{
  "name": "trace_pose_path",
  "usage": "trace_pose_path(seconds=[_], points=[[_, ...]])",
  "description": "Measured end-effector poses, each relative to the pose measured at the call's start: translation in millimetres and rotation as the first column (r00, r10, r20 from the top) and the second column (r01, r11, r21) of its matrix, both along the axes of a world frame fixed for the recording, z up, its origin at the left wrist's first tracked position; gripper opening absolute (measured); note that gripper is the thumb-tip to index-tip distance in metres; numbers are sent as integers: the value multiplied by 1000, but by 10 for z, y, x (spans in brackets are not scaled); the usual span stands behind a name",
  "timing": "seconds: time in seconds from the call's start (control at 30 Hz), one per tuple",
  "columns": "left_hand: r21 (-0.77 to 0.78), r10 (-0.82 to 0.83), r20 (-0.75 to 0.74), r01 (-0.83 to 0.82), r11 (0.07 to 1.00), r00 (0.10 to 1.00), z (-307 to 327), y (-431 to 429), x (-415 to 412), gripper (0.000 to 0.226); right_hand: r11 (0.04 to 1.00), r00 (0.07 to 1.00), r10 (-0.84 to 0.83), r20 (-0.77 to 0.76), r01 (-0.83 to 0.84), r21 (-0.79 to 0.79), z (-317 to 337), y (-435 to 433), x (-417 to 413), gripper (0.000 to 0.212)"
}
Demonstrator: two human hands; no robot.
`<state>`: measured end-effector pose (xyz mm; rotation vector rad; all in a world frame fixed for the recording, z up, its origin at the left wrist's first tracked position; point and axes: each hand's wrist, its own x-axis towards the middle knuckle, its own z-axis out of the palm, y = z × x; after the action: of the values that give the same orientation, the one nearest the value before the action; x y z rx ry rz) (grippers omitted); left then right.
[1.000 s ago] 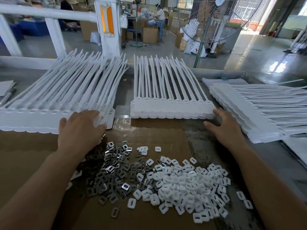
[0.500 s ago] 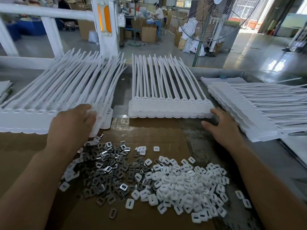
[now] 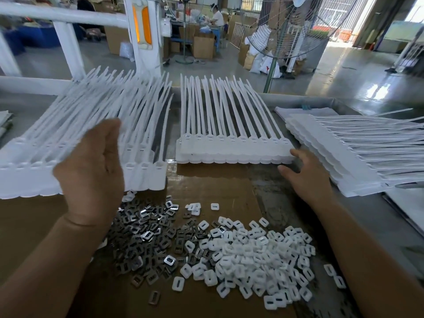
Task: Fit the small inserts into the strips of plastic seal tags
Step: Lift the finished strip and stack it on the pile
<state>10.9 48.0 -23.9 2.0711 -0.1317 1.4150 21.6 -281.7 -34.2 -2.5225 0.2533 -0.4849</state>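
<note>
A person works at a tabletop (image 3: 378,228) in a factory hall, with strips of white plastic seal tags laid out in three stacks. The left hand (image 3: 91,177) holds the top strip (image 3: 140,145) of the left stack (image 3: 153,177), its near edge raised off the strips below and blurred. The thumb lies over the strip; the fingers are tucked out of sight behind it, clasping it from underneath.

The right hand (image 3: 308,180) is relaxed and grasps nothing. Its fingertips (image 3: 294,152) touch the right end of the middle stack (image 3: 234,150), which lies flat with its long tails pointing away from the person. The right stack (image 3: 344,157) sits just beside that hand, its tails running off to the right.

The inserts lie loose on a brown cardboard sheet (image 3: 29,226) between the forearms. A heap of dark metal inserts (image 3: 146,237) sits toward the left, partly under the left wrist. A heap of white plastic inserts (image 3: 257,258) sits toward the right. The two heaps mingle where they meet, and a few stray pieces lie apart at the edges.

Beyond the tabletop stand a white rail (image 3: 68,17) and a large pedestal fan (image 3: 296,26).
</note>
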Motion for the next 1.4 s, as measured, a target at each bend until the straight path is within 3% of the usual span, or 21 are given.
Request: trace_pose_path(seconds=[0.07,0.13,0.2,0.27,0.33,0.43,0.6,0.63,0.73,0.8,0.87,0.93,1.03,1.17,1.3,1.4], points=[[219,-18,72,1,976,997,27,-152,-90,25,999,988,-14,153,9,35,95,83,-34,40],[314,-50,53,31,949,997,22,-259,-129,20,984,974,81,211,-112,140,252,248,-83,22],[331,-78,20,68,941,997,7,-289,-132,21,931,946,308,100,-321,175,431,518,-135,9],[301,-105,-17,105,948,994,-3,-293,-132,22,853,858,506,-81,-485,195,536,843,-144,11],[269,-138,-40,143,953,990,-2,-285,-130,21,761,765,620,-174,-532,372,557,1164,-114,19],[266,-175,-41,180,947,984,-11,-280,-140,21,593,676,705,-214,-397,701,511,1565,-9,38],[261,-195,-88,211,942,977,-28,-272,-124,20,324,602,769,-216,-76,943,518,1930,107,41],[270,-208,-84,224,937,974,-25,-270,-124,20,332,610,760,-224,-68,941,517,1967,124,36],[331,-277,-22,269,905,961,9,-260,-169,8,515,687,672,-278,-163,842,520,2020,187,17],[408,-348,-72,346,845,935,1,-259,-207,12,499,691,678,-250,-183,847,605,2056,192,8],[481,-364,-248,440,758,898,-36,-267,-203,21,433,671,714,-199,-200,879,713,2043,221,43],[513,-241,-457,475,715,856,-103,-281,-142,23,353,653,750,-108,-257,899,879,2000,223,44],[467,-59,-615,423,777,787,-136,-228,-41,21,370,662,750,-15,-401,838,1041,1895,208,16],[440,112,-631,235,867,768,-108,-64,45,24,429,760,644,86,-452,782,1110,1646,239,17],[310,62,-664,200,930,745,-113,-22,74,21,411,818,550,170,-441,798,1056,1243,229,17],[-30,-108,-633,115,993,767,-78,-40,84,30,395,850,496,176,-401,826,956,837,159,20]])
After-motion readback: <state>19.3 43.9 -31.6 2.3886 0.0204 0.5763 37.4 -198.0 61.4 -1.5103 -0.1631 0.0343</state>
